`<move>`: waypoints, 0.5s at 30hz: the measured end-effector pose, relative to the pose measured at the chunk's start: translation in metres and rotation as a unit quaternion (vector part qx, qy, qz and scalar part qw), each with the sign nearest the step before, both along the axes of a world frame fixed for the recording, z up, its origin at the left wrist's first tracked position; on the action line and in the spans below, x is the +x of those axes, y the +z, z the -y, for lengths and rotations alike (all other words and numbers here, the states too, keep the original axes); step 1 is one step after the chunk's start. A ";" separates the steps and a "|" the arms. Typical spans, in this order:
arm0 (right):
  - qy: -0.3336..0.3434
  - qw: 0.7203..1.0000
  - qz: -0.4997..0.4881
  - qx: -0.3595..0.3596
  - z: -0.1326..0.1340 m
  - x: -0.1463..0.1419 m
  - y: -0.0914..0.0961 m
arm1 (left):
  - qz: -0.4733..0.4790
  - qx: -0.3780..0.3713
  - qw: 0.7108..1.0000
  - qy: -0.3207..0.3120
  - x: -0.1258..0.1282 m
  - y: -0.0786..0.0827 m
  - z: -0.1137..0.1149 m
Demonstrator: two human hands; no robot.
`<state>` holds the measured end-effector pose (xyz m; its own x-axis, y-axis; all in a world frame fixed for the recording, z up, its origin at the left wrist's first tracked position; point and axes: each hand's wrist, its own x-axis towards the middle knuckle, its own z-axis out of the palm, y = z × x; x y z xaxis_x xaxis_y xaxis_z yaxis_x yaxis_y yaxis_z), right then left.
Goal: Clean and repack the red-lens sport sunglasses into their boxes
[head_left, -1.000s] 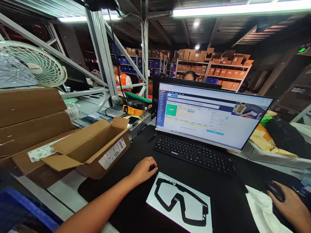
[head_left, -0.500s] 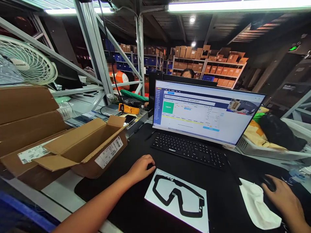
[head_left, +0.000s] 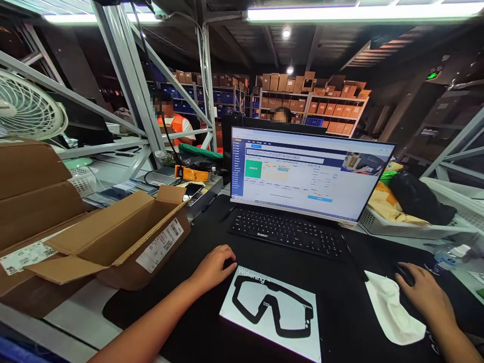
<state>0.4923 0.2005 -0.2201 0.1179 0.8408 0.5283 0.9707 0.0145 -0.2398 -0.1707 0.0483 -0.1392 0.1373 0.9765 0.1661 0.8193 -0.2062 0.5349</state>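
My left hand (head_left: 215, 269) rests on the black desk mat, just beyond the upper left corner of a flat white box (head_left: 270, 310). Its fingers are bent and its thumb stands apart, with nothing visible in the grasp. The box is printed "Wakening" with the black outline of goggles or sunglasses. At the far right, my right hand (head_left: 427, 292) lies over a black computer mouse (head_left: 405, 275), which it partly hides. A crumpled white cloth or pouch (head_left: 393, 310) lies just left of that hand. Beyond the box are a black keyboard (head_left: 285, 233) and a lit monitor (head_left: 295, 189).
An open cardboard box (head_left: 151, 242) stands at the left, near a larger carton (head_left: 30, 186) and a fan (head_left: 28, 106). White basket (head_left: 397, 229) with bags and a clear bottle (head_left: 449, 257) are at the right. Two people are behind the monitor and the metal frame.
The view has shifted a little to the right, so the scene sits further left. On the monitor, the yellow row has gone and a pale yellow patch shows higher up. Both hands stay in place.
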 end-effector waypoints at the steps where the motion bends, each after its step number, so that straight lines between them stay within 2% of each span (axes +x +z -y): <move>1: 0.003 1.000 0.009 -0.005 -0.001 0.001 -0.001 | 0.000 0.001 1.000 0.000 0.000 0.000 0.000; 11: 0.002 0.999 0.006 -0.051 0.005 -0.004 0.012 | -0.001 0.001 1.000 -0.004 0.000 0.001 0.001; 15: -0.007 0.997 0.014 -0.082 0.005 0.001 0.009 | 0.001 0.002 1.000 -0.004 0.000 0.001 0.002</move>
